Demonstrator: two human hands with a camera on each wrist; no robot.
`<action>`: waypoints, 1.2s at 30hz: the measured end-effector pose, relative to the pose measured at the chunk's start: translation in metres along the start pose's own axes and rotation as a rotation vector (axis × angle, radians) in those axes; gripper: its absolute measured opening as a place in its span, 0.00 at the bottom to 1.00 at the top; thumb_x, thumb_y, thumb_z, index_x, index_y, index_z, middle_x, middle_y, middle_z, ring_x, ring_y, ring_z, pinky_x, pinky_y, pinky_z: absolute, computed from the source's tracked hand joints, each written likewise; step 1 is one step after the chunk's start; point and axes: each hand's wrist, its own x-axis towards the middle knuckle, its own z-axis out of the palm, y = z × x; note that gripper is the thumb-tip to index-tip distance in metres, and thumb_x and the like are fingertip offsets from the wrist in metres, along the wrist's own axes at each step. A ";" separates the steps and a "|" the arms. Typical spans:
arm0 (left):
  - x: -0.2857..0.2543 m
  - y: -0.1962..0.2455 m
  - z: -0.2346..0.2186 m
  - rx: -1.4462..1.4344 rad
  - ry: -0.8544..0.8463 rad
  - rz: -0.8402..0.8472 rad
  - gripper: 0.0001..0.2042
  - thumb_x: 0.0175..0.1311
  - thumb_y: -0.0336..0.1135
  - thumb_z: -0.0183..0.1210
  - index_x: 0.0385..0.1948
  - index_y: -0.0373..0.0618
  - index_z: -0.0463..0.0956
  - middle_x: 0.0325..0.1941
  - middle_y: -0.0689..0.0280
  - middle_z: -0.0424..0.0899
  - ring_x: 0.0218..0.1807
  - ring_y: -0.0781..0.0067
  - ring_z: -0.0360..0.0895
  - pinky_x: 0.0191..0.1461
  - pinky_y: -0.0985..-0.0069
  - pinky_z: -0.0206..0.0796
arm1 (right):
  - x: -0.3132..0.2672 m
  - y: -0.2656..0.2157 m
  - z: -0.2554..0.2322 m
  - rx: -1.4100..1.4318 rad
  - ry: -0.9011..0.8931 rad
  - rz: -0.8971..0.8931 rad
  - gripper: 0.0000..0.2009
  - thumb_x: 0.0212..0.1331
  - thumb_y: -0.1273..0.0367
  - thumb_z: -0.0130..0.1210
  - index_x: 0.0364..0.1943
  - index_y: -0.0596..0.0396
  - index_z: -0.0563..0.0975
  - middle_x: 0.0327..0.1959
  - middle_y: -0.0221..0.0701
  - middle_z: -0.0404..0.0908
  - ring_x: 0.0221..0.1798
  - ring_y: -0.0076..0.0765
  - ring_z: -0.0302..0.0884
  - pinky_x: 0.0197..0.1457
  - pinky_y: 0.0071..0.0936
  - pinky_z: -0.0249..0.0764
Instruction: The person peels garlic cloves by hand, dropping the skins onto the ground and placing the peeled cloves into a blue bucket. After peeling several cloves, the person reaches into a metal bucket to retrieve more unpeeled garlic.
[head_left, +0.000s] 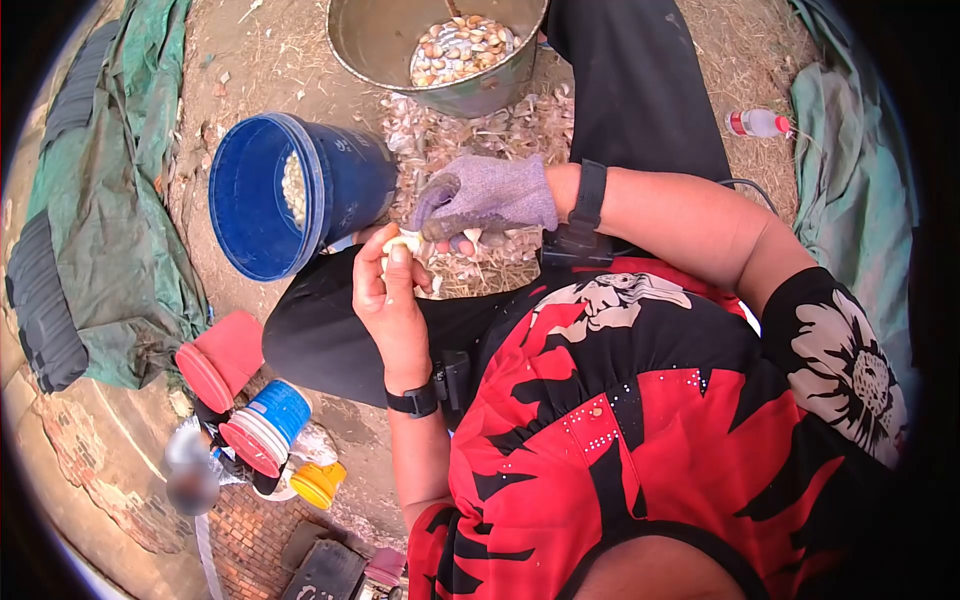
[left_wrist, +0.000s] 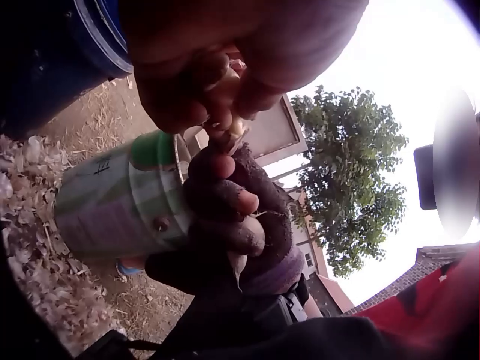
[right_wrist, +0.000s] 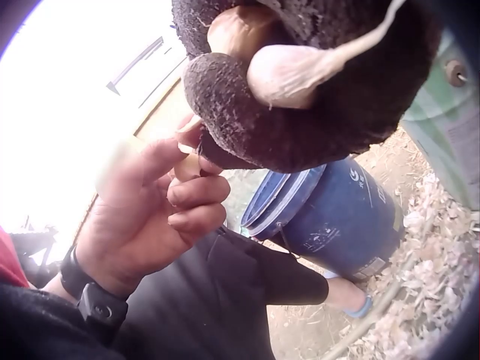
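Note:
My bare left hand (head_left: 385,295) pinches a pale garlic clove (head_left: 408,241) between thumb and fingers. Right against it are the fingertips of my right hand (head_left: 492,195), which wears a purple-grey glove with a dark, dirty palm. In the right wrist view, the gloved fingers curl round a whitish garlic clove (right_wrist: 289,75) with a long dry tail and a browner clove (right_wrist: 241,31). Bare fingertips poke out of the worn glove in the left wrist view. Both hands meet above a litter of garlic skins (head_left: 510,150) between my legs.
A blue bucket (head_left: 355,175) with peeled cloves (head_left: 294,188) lies tilted at the left. Ahead stands a large pail (head_left: 490,95) with unpeeled cloves (head_left: 455,50). A red bucket (head_left: 230,350), a green tarp (head_left: 130,230) and a bottle (head_left: 757,123) lie further out.

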 end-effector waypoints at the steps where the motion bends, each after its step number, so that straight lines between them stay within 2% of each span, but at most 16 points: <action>1: 0.000 0.000 0.001 -0.037 -0.003 0.002 0.13 0.74 0.35 0.52 0.55 0.39 0.73 0.34 0.69 0.76 0.28 0.84 0.68 0.32 0.84 0.61 | 0.001 0.001 -0.001 -0.002 -0.009 -0.021 0.16 0.62 0.63 0.60 0.49 0.57 0.80 0.31 0.29 0.82 0.25 0.19 0.79 0.23 0.15 0.72; 5: 0.002 -0.004 0.004 -0.147 -0.021 -0.041 0.14 0.75 0.35 0.51 0.55 0.38 0.72 0.35 0.68 0.77 0.28 0.83 0.68 0.32 0.83 0.61 | -0.002 -0.001 0.005 -0.068 0.022 -0.035 0.17 0.62 0.62 0.60 0.50 0.58 0.79 0.31 0.29 0.82 0.26 0.19 0.78 0.26 0.15 0.71; 7: 0.002 -0.005 0.003 -0.332 -0.032 -0.140 0.15 0.75 0.36 0.49 0.57 0.37 0.71 0.36 0.66 0.78 0.27 0.83 0.68 0.31 0.83 0.61 | -0.004 -0.002 0.009 -0.051 0.019 -0.046 0.17 0.62 0.62 0.60 0.50 0.58 0.79 0.31 0.29 0.82 0.26 0.19 0.78 0.26 0.15 0.71; 11: -0.003 -0.009 0.000 -0.313 -0.010 -0.093 0.17 0.75 0.37 0.50 0.59 0.36 0.70 0.36 0.65 0.78 0.27 0.83 0.68 0.30 0.83 0.61 | -0.002 0.002 0.009 -0.071 0.024 -0.089 0.17 0.62 0.62 0.61 0.50 0.58 0.79 0.31 0.29 0.82 0.26 0.19 0.78 0.27 0.15 0.71; 15: -0.008 -0.013 0.000 -0.310 -0.068 -0.097 0.19 0.74 0.40 0.52 0.58 0.36 0.70 0.36 0.65 0.79 0.27 0.83 0.68 0.29 0.84 0.60 | 0.001 0.006 0.010 -0.155 -0.004 -0.104 0.16 0.62 0.63 0.61 0.49 0.59 0.78 0.30 0.28 0.81 0.26 0.19 0.77 0.29 0.15 0.72; 18: -0.007 -0.008 -0.002 -0.281 -0.118 -0.131 0.19 0.73 0.41 0.54 0.56 0.35 0.71 0.36 0.66 0.78 0.26 0.84 0.67 0.27 0.85 0.59 | -0.010 -0.007 0.015 -0.053 -0.048 -0.018 0.15 0.63 0.63 0.60 0.48 0.58 0.79 0.30 0.26 0.81 0.27 0.17 0.76 0.31 0.16 0.72; 21: -0.010 -0.004 -0.011 -0.557 -0.234 -0.210 0.20 0.73 0.40 0.53 0.59 0.36 0.68 0.35 0.67 0.74 0.24 0.85 0.63 0.25 0.85 0.57 | -0.008 -0.012 0.009 0.031 -0.082 -0.266 0.15 0.67 0.60 0.55 0.47 0.57 0.78 0.32 0.24 0.80 0.28 0.14 0.74 0.28 0.14 0.71; 22: -0.009 -0.006 -0.014 -0.554 -0.229 -0.205 0.20 0.73 0.40 0.53 0.59 0.36 0.68 0.35 0.67 0.74 0.24 0.85 0.63 0.25 0.85 0.57 | -0.012 -0.010 0.006 0.200 -0.013 -0.215 0.14 0.69 0.60 0.52 0.47 0.57 0.77 0.34 0.25 0.79 0.29 0.14 0.73 0.25 0.12 0.68; 24: -0.006 -0.005 -0.021 -0.898 -0.342 -0.275 0.19 0.73 0.40 0.54 0.59 0.39 0.70 0.33 0.65 0.75 0.23 0.81 0.64 0.25 0.83 0.57 | -0.008 -0.013 0.001 0.461 -0.009 -0.196 0.14 0.66 0.61 0.55 0.46 0.57 0.79 0.35 0.24 0.77 0.31 0.13 0.71 0.24 0.12 0.65; 25: -0.003 -0.002 -0.024 -0.892 -0.337 -0.267 0.19 0.73 0.40 0.54 0.59 0.39 0.70 0.33 0.65 0.75 0.23 0.81 0.64 0.25 0.83 0.57 | -0.005 -0.006 -0.005 0.597 -0.019 -0.217 0.15 0.66 0.60 0.55 0.46 0.59 0.78 0.36 0.26 0.77 0.32 0.16 0.73 0.23 0.13 0.66; 26: 0.001 0.001 -0.027 -0.824 -0.291 -0.258 0.19 0.73 0.40 0.54 0.59 0.40 0.70 0.34 0.65 0.75 0.23 0.82 0.64 0.25 0.83 0.57 | -0.003 -0.004 -0.007 0.621 0.037 -0.191 0.15 0.66 0.61 0.55 0.47 0.60 0.78 0.35 0.28 0.77 0.32 0.18 0.74 0.23 0.14 0.66; 28: 0.012 0.010 -0.031 -0.689 -0.203 -0.240 0.19 0.73 0.41 0.54 0.59 0.40 0.70 0.35 0.65 0.75 0.23 0.82 0.64 0.25 0.82 0.57 | 0.006 0.004 -0.011 0.720 -0.012 -0.182 0.15 0.67 0.61 0.55 0.46 0.60 0.77 0.35 0.29 0.77 0.33 0.20 0.75 0.22 0.15 0.66; 29: 0.023 0.018 -0.037 -0.601 -0.165 -0.217 0.20 0.73 0.41 0.52 0.61 0.40 0.66 0.36 0.66 0.74 0.24 0.83 0.63 0.25 0.85 0.58 | 0.003 0.004 -0.010 0.755 0.015 -0.152 0.14 0.66 0.61 0.55 0.44 0.60 0.77 0.35 0.31 0.77 0.32 0.20 0.75 0.21 0.16 0.66; 32: 0.065 0.046 -0.068 -0.311 0.076 -0.009 0.17 0.71 0.35 0.56 0.58 0.39 0.70 0.38 0.66 0.77 0.28 0.83 0.68 0.28 0.84 0.61 | 0.003 0.009 -0.009 0.827 0.097 -0.065 0.12 0.68 0.62 0.54 0.42 0.58 0.74 0.36 0.33 0.79 0.34 0.23 0.76 0.22 0.17 0.69; 34: 0.109 0.052 -0.103 -0.001 0.217 0.158 0.14 0.70 0.33 0.57 0.54 0.42 0.74 0.36 0.68 0.79 0.28 0.86 0.70 0.29 0.84 0.63 | 0.006 0.006 -0.007 0.804 0.141 -0.063 0.12 0.68 0.62 0.52 0.41 0.59 0.73 0.37 0.34 0.78 0.33 0.22 0.74 0.22 0.17 0.67; 36: 0.150 0.051 -0.139 0.346 0.335 0.212 0.17 0.68 0.36 0.60 0.55 0.42 0.74 0.38 0.67 0.80 0.28 0.85 0.71 0.30 0.84 0.64 | 0.008 0.002 -0.006 0.782 0.194 -0.058 0.12 0.69 0.63 0.51 0.39 0.60 0.72 0.38 0.34 0.76 0.32 0.22 0.72 0.22 0.16 0.65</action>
